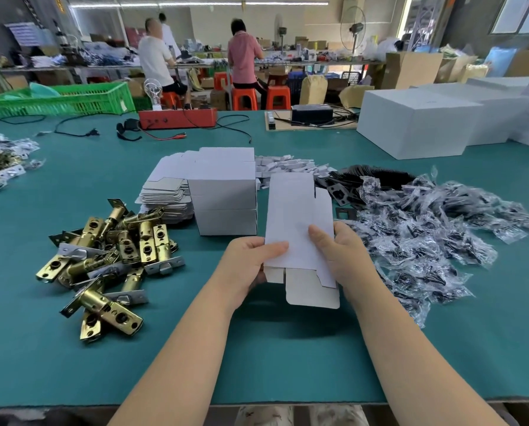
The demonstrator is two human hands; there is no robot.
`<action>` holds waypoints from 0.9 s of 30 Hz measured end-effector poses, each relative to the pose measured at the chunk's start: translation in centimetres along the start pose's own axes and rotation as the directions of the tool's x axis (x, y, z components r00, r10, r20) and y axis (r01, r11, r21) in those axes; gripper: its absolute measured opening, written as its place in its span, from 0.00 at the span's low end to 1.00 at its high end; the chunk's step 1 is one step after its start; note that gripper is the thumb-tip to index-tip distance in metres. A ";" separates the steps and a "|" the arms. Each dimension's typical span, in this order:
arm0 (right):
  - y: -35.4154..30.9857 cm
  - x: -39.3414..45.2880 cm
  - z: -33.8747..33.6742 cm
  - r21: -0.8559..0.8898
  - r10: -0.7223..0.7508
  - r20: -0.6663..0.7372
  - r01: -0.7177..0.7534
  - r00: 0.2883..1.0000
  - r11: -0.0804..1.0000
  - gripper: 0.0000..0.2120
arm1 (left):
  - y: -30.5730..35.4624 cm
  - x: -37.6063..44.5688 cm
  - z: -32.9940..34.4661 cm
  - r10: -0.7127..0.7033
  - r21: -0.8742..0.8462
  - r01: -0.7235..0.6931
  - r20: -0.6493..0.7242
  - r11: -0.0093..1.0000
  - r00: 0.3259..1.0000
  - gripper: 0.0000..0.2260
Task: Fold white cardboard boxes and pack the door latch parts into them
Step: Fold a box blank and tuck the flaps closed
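Bright overhead light, soft shadows, wide-angle bending, blurred background.

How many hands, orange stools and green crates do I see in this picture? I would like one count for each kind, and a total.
Hands: 2, the left hand and right hand, both holding the flat white box
Orange stools: 4
Green crate: 1
Total: 7

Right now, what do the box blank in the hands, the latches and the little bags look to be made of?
Box blank: thin white card, matte, creased flaps.
Latches: metal, shiny brass-coloured bodies with silvery faceplates, judging by the reflections.
Little bags: clear crinkled plastic film, glossy, holding dark parts.
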State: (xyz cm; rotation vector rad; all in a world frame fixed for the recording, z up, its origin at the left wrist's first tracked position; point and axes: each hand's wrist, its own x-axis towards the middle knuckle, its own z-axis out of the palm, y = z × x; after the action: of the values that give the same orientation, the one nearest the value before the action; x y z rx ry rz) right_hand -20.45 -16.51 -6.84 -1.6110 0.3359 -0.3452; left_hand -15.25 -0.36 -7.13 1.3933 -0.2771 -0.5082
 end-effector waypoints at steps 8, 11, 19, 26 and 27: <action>0.3 -0.7 1.4 -0.285 -0.099 0.030 0.104 0.995 0.953 0.21 | 0.1 0.6 0.4 0.083 0.058 -0.068 -0.306 0.996 0.949 0.16; 0.4 -0.6 1.3 -0.209 -0.081 -0.029 0.074 0.996 0.975 0.24 | 0.2 0.4 0.5 0.094 0.055 -0.083 -0.269 0.995 0.958 0.15; 0.7 -0.5 0.9 -0.131 -0.019 -0.054 0.012 0.998 0.991 0.25 | 0.5 0.0 0.9 0.106 -0.115 -0.126 -0.163 0.985 0.981 0.14; 0.8 -1.1 1.5 -0.080 -0.104 0.026 0.105 0.994 0.991 0.33 | 1.0 -0.5 1.2 0.185 -0.097 -0.185 -0.009 0.978 0.983 0.15; 0.9 -1.1 1.4 -0.063 -0.118 0.039 0.120 0.992 0.991 0.34 | 1.2 -0.7 1.2 0.203 -0.127 -0.201 0.008 0.971 0.979 0.15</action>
State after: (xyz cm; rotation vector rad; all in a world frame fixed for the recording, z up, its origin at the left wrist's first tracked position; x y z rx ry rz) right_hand -20.89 -14.82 -7.85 -1.7031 0.2263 -0.3994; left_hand -16.28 -0.95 -5.70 1.2228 -0.3931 -0.3649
